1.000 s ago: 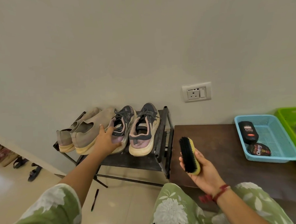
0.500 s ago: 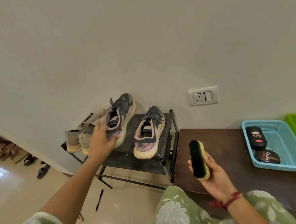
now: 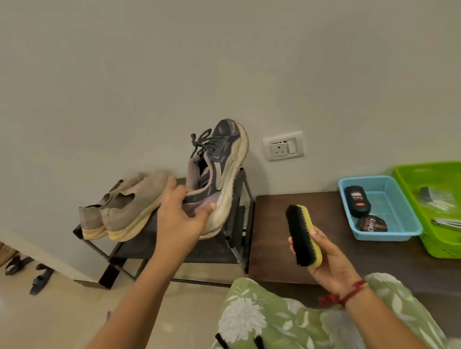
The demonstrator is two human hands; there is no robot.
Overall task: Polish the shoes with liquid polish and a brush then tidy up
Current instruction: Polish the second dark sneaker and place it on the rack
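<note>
My left hand (image 3: 179, 219) grips the heel end of a grey and pink sneaker (image 3: 218, 169) and holds it tilted toe-up above the black shoe rack (image 3: 235, 243). The second sneaker of that pair is hidden behind it. My right hand (image 3: 330, 262) holds a shoe brush (image 3: 303, 235) with black bristles and a yellow back, upright over the dark wooden table (image 3: 275, 241). A black liquid polish bottle (image 3: 357, 201) and a round polish tin (image 3: 372, 224) lie in the blue basket (image 3: 403, 230).
Two beige slip-on shoes (image 3: 127, 209) sit on the rack's left side. A green basket (image 3: 441, 246) with metal tools stands at the table's right edge. A wall socket (image 3: 283, 146) is above the rack. Sandals (image 3: 40, 277) lie on the floor at left.
My left hand has lifted the sneaker off the rack and carried it up and to the right, tilting it onto its side. My right hand still holds the brush.
</note>
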